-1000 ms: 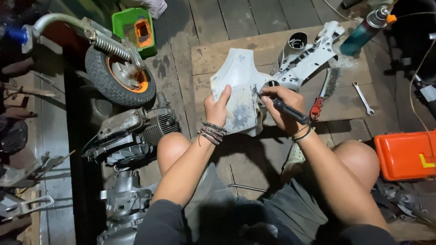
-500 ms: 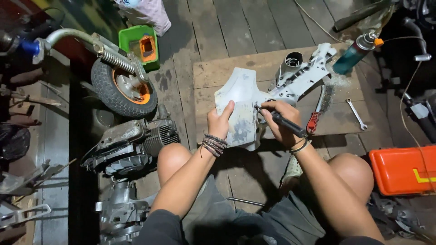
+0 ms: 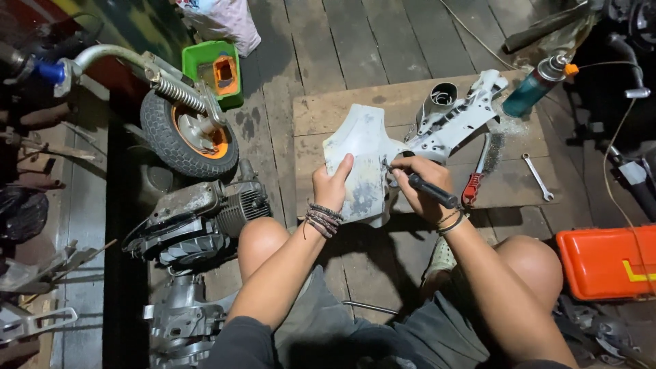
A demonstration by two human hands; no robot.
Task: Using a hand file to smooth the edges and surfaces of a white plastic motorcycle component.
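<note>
White plastic cover (image 3: 361,171) is the thing I see in the middle, dirty and grey in spots. It lies on a wooden board (image 3: 321,116) on the floor. Its long side runs from near my knees up and away, and its wide end points away from me. My left hand (image 3: 333,186) is closed on the cover's near left edge, thumb on top. My right hand (image 3: 420,186) is closed around a black tool (image 3: 432,192). The tool's tip touches the cover's right side, and its handle points right and back to me. Just right of that hand lies a red-handled brush (image 3: 476,179), and farther right a wrench (image 3: 537,176) and a green spray can (image 3: 534,87).
</note>
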